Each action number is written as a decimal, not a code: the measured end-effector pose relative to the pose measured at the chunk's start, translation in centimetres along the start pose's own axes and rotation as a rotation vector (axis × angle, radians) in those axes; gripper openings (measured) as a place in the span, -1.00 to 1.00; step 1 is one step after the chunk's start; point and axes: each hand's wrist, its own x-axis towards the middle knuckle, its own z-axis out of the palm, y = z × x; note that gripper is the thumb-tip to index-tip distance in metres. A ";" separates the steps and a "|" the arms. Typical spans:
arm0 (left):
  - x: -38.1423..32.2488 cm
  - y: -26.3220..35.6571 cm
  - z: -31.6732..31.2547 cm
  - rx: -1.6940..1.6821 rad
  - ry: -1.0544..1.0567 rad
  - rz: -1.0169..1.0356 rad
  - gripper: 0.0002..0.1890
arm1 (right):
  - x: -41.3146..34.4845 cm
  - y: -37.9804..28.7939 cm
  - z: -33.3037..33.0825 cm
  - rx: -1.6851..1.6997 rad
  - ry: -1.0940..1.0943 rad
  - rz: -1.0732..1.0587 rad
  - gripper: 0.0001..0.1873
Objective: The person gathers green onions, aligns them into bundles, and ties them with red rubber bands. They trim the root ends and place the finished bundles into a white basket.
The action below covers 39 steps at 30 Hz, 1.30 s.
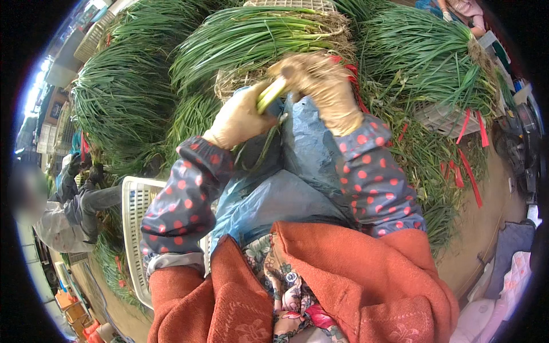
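Observation:
My left hand (242,115), in a pale rubber glove, is closed around a few green onion stalks (272,95) in front of my knees. Their pale ends point up toward my right hand (324,88), gloved alike and blurred by motion. Its soiled fingertips close on the upper end of those stalks; what lies beneath the fingers is hidden. Just beyond both hands, a large pile of green onions (257,36) rests on a crate, with roots (343,34) to the right. Thin blue plastic sheeting (279,197) covers my lap.
More green onions are heaped at left (124,85) and right (420,55), the latter on a pale crate (450,120). Red ties (469,176) lie among leaf scraps at right. A white plastic basket (137,240) stands by my left arm. Other people are at far left (68,223) and top right (465,10).

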 end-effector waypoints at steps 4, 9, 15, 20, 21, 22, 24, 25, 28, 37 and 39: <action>-3.1 -3.5 -3.7 0.212 0.145 -0.139 -0.42 | 0.3 -1.1 -2.2 -0.008 0.135 -0.007 -0.70; -5.6 -0.8 -12.3 0.892 0.600 -0.061 -0.19 | -0.2 -2.7 -4.9 0.110 0.263 -0.084 -0.58; -12.0 -2.8 -13.4 0.596 -0.360 -0.234 -0.34 | -7.4 -1.3 -8.2 0.041 -0.060 0.303 -0.68; -9.6 -5.3 -6.4 -0.096 -0.221 -0.143 -0.65 | -12.9 0.9 -11.3 -0.448 -0.256 0.565 -0.81; -7.5 -4.9 -5.0 0.115 -0.106 -0.015 -0.77 | -12.4 -0.1 -11.1 -0.398 -0.213 0.563 -0.80; -5.5 -4.1 -3.4 0.258 -0.027 0.040 -0.77 | -11.9 -0.5 -10.9 -0.451 -0.197 0.462 -0.77; -1.2 -3.9 0.6 0.675 -0.042 0.131 -0.70 | -10.8 -1.4 -10.0 -0.587 -0.169 0.351 -0.73; 0.7 -4.1 2.8 0.770 -0.077 0.193 -0.69 | -10.7 -1.5 -9.8 -0.621 -0.141 0.315 -0.71; 4.1 -6.3 6.9 1.043 -0.225 0.327 -0.84 | -10.6 -0.8 -10.2 -0.662 -0.127 0.273 -0.76; 7.1 -12.4 -6.0 0.718 0.408 -0.103 -0.76 | -4.6 3.1 -15.3 -0.338 0.299 0.329 -0.82; 4.8 -14.7 -7.2 0.735 0.371 -0.284 -0.69 | -1.3 5.9 -16.5 -0.335 0.244 0.173 -0.78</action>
